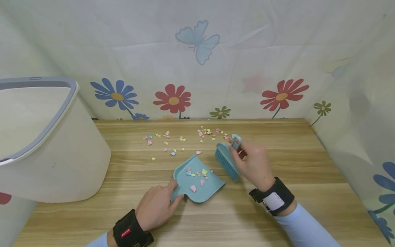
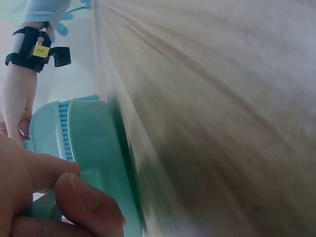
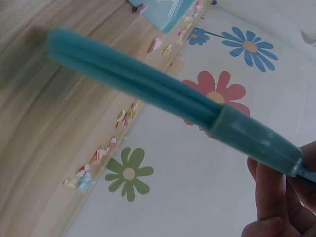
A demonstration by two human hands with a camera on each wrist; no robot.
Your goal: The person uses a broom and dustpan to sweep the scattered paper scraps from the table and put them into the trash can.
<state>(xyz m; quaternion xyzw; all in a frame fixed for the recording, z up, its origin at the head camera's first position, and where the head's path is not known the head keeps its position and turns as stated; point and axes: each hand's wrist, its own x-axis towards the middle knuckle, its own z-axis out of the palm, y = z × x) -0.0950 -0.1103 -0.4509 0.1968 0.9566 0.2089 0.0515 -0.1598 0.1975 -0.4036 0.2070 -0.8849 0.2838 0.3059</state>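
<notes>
My left hand (image 1: 158,205) grips the short handle of a teal dustpan (image 1: 210,190), which sits low over the wooden table with its wide edge toward the right. Several pink, yellow and blue paper scraps (image 1: 193,188) lie in the pan. In my right hand (image 1: 256,164) is a small teal hand brush (image 1: 227,159), pinched by its handle, bristles slanting down beside the pan's open edge. The right wrist view shows the brush (image 3: 177,98) from its end, with fingers (image 3: 270,192) at the handle. In the left wrist view the dustpan (image 2: 96,143) overlaps the brush.
More paper scraps (image 1: 182,139) are strewn over the back half of the wooden table (image 1: 277,219). A tall white bin (image 1: 71,161) with a grey rim stands at the left. Behind the table hangs a flowered cloth (image 1: 234,65).
</notes>
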